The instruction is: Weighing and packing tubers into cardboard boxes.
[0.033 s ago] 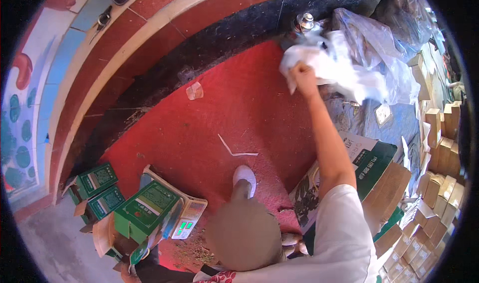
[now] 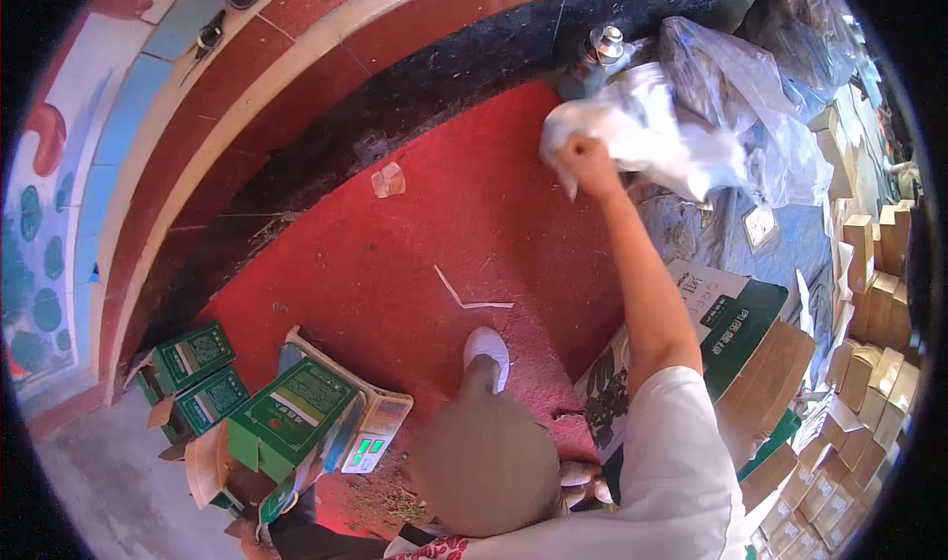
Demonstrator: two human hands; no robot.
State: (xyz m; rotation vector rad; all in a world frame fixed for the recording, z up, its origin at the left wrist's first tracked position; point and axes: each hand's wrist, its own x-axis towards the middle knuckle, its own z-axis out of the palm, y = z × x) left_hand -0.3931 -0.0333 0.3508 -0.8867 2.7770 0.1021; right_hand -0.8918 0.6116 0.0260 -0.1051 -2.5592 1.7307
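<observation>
My right arm reaches far forward to the right. My right hand (image 2: pixel 590 165) is closed in a pinch on the near left edge of a crumpled white plastic bag (image 2: pixel 696 155), smeared by motion. The bag hangs over a bluish dark sheet, against a heap of clear plastic bags (image 2: pixel 736 86). A metal-topped container (image 2: pixel 604 44) stands just beyond the bag. My left hand cannot be made out for certain; a skin-toned patch (image 2: pixel 583 483) beside my brown-clad knee (image 2: pixel 484 466) may be fingers, half hidden.
A scale (image 2: pixel 380 422) with green digits stands at left under a green carton (image 2: pixel 293 412). Smaller green boxes (image 2: pixel 193 353) lie beside it. An open carton (image 2: pixel 741 338) is under my right arm. Brown boxes (image 2: pixel 874 382) pile at far right. A paper scrap (image 2: pixel 388 180) lies on the red floor.
My right hand has moved slightly left and nearer, drawing the white plastic bag with it. The bag's shape has shifted. The boxes and scale stay put.
</observation>
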